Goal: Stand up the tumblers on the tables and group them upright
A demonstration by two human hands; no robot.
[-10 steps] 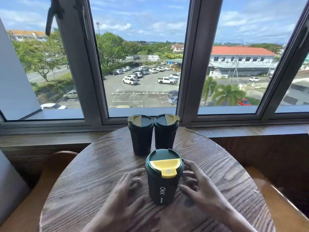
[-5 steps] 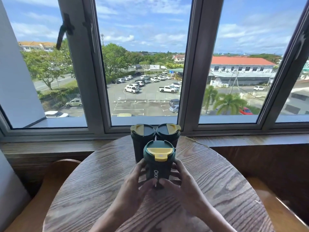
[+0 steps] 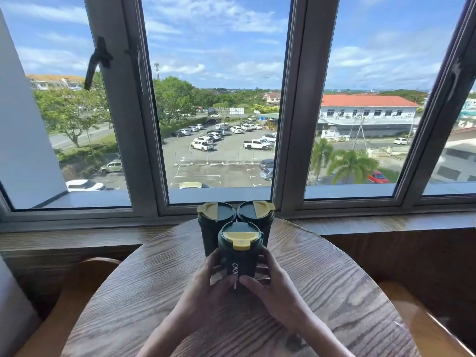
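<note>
Together, both hands clasp the front tumbler (image 3: 240, 256) low on its body: the left hand (image 3: 206, 289) wraps its left side, the right hand (image 3: 273, 287) its right side, and the two thumbs nearly meet on the near face just under the white lettering. That tumbler stands upright on the table (image 3: 144, 300), dark green, its lid carrying a yellow flap whose tab points toward the person. Whether its base rests on the wood or hangs just above it cannot be told, since the hands cover it.

Just beyond the grip stand two more tumblers, upright and side by side. The back-left tumbler (image 3: 215, 222) has its yellow flap on the left of the lid; the back-right tumbler (image 3: 256, 219) has its flap on the right. The held one sits in front of the gap between them, hiding part of each; it looks to be touching or all but touching them, making a tight triangle.

Under and around the grip spreads the round table of dark grained wood. Curved wooden chair backs show beside it, one to the left (image 3: 77, 284) and one to the right (image 3: 422, 320). Past the tumblers a wooden sill (image 3: 77, 238) runs under a grey-framed window (image 3: 293, 124), with a car park, trees and a red-roofed building outside
</note>
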